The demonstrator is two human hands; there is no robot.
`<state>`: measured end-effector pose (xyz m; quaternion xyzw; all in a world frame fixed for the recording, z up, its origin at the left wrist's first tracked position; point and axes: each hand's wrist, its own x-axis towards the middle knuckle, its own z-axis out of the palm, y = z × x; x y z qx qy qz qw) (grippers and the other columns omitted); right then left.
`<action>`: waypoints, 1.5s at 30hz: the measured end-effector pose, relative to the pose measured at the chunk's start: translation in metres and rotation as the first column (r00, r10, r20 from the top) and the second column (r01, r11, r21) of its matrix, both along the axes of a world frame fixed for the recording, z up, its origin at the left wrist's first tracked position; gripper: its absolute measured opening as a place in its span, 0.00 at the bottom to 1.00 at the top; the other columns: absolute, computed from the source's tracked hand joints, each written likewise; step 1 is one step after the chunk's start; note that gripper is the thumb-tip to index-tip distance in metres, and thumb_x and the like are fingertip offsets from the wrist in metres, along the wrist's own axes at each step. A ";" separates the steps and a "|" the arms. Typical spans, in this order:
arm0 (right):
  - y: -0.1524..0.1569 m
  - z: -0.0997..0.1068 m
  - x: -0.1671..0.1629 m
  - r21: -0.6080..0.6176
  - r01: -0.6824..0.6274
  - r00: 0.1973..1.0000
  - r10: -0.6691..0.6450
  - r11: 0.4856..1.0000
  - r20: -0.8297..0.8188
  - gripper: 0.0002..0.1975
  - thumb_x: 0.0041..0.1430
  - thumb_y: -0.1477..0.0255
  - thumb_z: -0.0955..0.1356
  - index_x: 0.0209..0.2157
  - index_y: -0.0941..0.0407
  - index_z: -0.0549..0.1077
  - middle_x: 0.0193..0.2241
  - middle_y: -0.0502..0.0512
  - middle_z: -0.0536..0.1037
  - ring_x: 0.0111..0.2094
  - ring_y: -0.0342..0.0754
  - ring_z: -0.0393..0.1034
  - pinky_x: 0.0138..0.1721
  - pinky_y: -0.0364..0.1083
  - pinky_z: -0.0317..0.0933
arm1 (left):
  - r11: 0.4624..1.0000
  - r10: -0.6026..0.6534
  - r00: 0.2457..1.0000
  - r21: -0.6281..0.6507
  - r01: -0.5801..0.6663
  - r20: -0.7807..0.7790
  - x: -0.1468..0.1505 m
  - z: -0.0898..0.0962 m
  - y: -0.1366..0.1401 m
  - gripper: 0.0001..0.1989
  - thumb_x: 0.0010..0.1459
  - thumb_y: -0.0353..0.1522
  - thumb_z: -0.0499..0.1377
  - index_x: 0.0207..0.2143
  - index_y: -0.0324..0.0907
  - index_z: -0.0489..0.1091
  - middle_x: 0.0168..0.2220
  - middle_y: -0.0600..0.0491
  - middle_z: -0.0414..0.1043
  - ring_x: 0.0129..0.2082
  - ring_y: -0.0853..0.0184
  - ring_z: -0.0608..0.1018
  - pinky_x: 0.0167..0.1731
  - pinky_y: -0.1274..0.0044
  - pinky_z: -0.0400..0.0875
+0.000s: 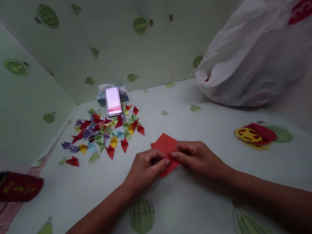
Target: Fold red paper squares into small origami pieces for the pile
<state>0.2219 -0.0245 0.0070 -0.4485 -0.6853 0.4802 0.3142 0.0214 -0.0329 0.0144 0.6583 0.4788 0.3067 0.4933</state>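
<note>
A piece of red origami paper (164, 144), partly folded, is held between my two hands just above the middle of the table. My left hand (148, 167) pinches its left side between thumb and fingers. On the opposite side, my right hand (199, 157) grips the sheet the same way, and both thumbs lie close together on its near face. One corner of the paper points away from me and another shows below the thumbs. The folds behind the fingers are hidden.
Several small folded paper pieces (98, 135) in many colours lie spread at the back left. Behind them a lit phone (113, 100) leans on a tissue box (124, 92). A red can (16, 186) is at far left. Red and yellow cutouts (252, 135) and a white plastic bag (241, 57) are at right.
</note>
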 end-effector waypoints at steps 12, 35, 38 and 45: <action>0.001 0.001 -0.002 -0.236 -0.018 0.978 -0.032 0.972 -0.206 0.17 0.58 0.60 0.71 0.23 0.57 0.69 0.19 0.48 0.69 0.23 0.41 0.61 0.27 0.43 0.54 | 0.982 0.155 0.961 -0.141 -0.124 0.231 0.003 -0.006 -0.004 0.14 0.56 0.40 0.67 0.28 0.38 0.72 0.28 0.55 0.71 0.28 0.71 0.69 0.29 0.79 0.62; 0.000 -0.003 0.000 0.025 -0.084 0.996 0.083 0.996 0.015 0.13 0.65 0.64 0.63 0.28 0.54 0.66 0.23 0.52 0.75 0.27 0.46 0.68 0.32 0.45 0.60 | 0.976 0.209 0.957 0.020 -0.217 0.200 0.005 -0.009 -0.008 0.12 0.59 0.37 0.63 0.26 0.40 0.68 0.22 0.59 0.65 0.24 0.72 0.65 0.27 0.79 0.60; 0.000 -0.002 0.002 0.099 -0.035 0.998 0.030 0.995 0.054 0.12 0.67 0.65 0.63 0.29 0.54 0.67 0.21 0.50 0.75 0.24 0.46 0.69 0.31 0.45 0.60 | 0.979 0.195 0.966 0.024 -0.202 0.172 0.004 -0.008 -0.006 0.12 0.58 0.36 0.62 0.25 0.41 0.66 0.23 0.58 0.65 0.24 0.71 0.65 0.27 0.78 0.60; 0.000 -0.010 0.002 0.128 -0.046 0.999 0.043 0.991 0.022 0.12 0.67 0.64 0.64 0.31 0.54 0.70 0.21 0.49 0.74 0.24 0.46 0.69 0.30 0.45 0.59 | 0.989 0.095 0.994 0.110 -0.101 0.057 0.003 -0.002 -0.007 0.10 0.60 0.35 0.60 0.28 0.40 0.72 0.23 0.56 0.68 0.25 0.71 0.67 0.29 0.77 0.60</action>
